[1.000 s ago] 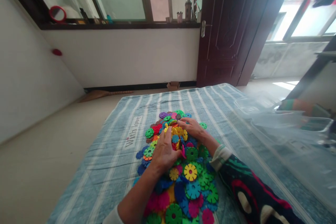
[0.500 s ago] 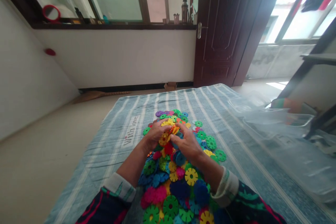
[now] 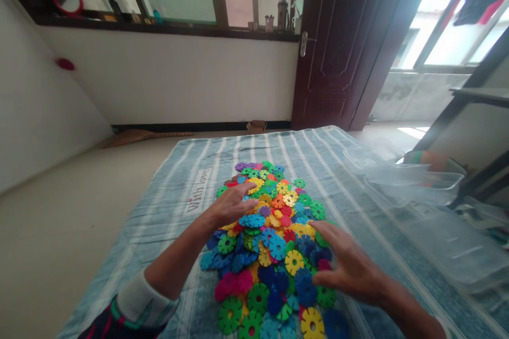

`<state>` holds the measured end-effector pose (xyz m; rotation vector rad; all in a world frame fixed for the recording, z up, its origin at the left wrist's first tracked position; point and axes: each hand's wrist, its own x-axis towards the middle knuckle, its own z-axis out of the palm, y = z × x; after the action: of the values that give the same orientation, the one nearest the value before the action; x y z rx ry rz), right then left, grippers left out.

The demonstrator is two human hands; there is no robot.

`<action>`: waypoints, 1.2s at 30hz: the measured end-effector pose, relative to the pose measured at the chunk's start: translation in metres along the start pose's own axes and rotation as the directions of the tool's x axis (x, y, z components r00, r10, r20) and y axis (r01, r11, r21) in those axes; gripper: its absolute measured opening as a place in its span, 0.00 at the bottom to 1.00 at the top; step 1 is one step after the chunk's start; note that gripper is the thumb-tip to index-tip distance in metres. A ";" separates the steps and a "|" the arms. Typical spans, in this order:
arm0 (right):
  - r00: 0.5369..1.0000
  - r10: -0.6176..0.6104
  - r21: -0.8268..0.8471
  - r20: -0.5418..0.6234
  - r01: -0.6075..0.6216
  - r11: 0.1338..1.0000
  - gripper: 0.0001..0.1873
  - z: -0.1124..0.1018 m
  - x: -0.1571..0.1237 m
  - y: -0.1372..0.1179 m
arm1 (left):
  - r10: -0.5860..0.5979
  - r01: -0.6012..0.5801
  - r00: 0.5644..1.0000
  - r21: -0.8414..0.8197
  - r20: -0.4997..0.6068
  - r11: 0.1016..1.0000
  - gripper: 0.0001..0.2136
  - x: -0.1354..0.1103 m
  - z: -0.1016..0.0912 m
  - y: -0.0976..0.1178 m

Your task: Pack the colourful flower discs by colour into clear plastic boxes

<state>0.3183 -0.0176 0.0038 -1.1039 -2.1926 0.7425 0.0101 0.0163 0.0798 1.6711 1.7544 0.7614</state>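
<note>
A long heap of notched plastic discs [image 3: 277,247] in many colours lies on a blue striped cloth. My left hand [image 3: 233,204] hovers at the heap's left side near the far end, thumb and fingers apart, close to some yellow discs [image 3: 256,185]. At the right edge of the heap is my right hand [image 3: 350,262], its thumb and fingers spread wide with nothing between them. Green and blue discs lie below its thumb, among them a dark blue disc [image 3: 305,287].
The striped cloth [image 3: 159,228] carries the words "With love". Clear plastic containers [image 3: 413,183] and a clear lid [image 3: 457,249] lie to the right. Beyond stand a dark door [image 3: 338,37] and a sill with a flask [image 3: 282,13]. A small cardboard box [image 3: 256,126] sits by the wall.
My hands were together over yellow and orange discs at the heap's far end. They have parted: the right moved right and nearer, the left slightly left. The discs they held have been let go.
</note>
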 end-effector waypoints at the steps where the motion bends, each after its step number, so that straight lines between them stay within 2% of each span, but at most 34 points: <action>1: 0.999 -0.012 -0.040 0.031 0.013 0.999 0.52 0.004 -0.012 0.008 | -0.007 0.007 1.000 0.073 -0.005 0.997 0.27 -0.007 0.001 -0.004; 3: 0.998 -0.020 -0.094 0.055 0.025 0.995 0.58 0.017 -0.023 0.016 | -0.031 0.031 1.000 0.149 -0.005 0.988 0.29 -0.016 0.007 -0.009; 5: 0.999 -0.028 -0.107 0.044 0.033 0.994 0.58 0.032 -0.019 0.012 | -0.029 0.028 1.000 0.144 0.005 0.989 0.32 -0.021 0.018 -0.011; 10: 0.994 -0.057 0.053 -0.096 0.063 0.997 0.45 0.059 0.026 -0.009 | 0.004 -0.006 0.997 0.029 0.072 1.000 0.36 -0.021 0.039 -0.005; 14: 0.970 0.000 0.271 -0.242 0.068 0.960 0.35 0.075 0.061 -0.022 | 0.016 -0.015 1.000 -0.051 0.015 0.999 0.32 -0.020 0.036 -0.007; 18: 0.953 0.068 0.391 -0.295 0.056 0.919 0.30 0.089 0.087 -0.037 | -0.006 -0.002 0.997 -0.104 -0.073 0.995 0.28 -0.021 0.026 -0.015; 21: 0.958 0.032 0.405 -0.284 0.089 0.910 0.30 0.090 0.100 -0.049 | -0.032 0.020 0.990 -0.085 -0.140 0.996 0.27 -0.025 0.019 -0.021; 25: 0.964 -0.143 0.359 -0.224 0.218 0.908 0.32 0.077 0.122 -0.057 | -0.038 0.043 0.982 0.022 -0.184 0.999 0.26 -0.033 0.008 -0.021; 29: 0.956 -0.245 0.187 -0.162 0.274 0.943 0.22 0.057 0.179 -0.039 | -0.069 0.103 0.975 0.155 -0.210 0.983 0.29 -0.030 0.000 -0.020; 31: 0.976 -0.168 0.092 -0.141 0.182 0.979 0.24 0.052 0.216 -0.023 | -0.084 0.137 0.971 0.234 -0.222 0.963 0.29 -0.021 -0.002 -0.022; 33: 0.996 -0.055 0.003 -0.068 0.055 0.998 0.29 0.052 0.248 -0.008 | -0.085 0.152 0.969 0.290 -0.231 0.945 0.27 -0.009 -0.005 -0.027; 36: 0.998 0.052 -0.038 0.025 -0.051 0.998 0.34 0.063 0.276 0.006 | -0.127 0.191 0.960 0.248 -0.251 0.950 0.26 0.014 -0.009 -0.038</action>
<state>0.1401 0.2021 0.0223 -1.1790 -2.2159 0.7449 -0.0223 0.0284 0.0571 1.6354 2.2147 0.6898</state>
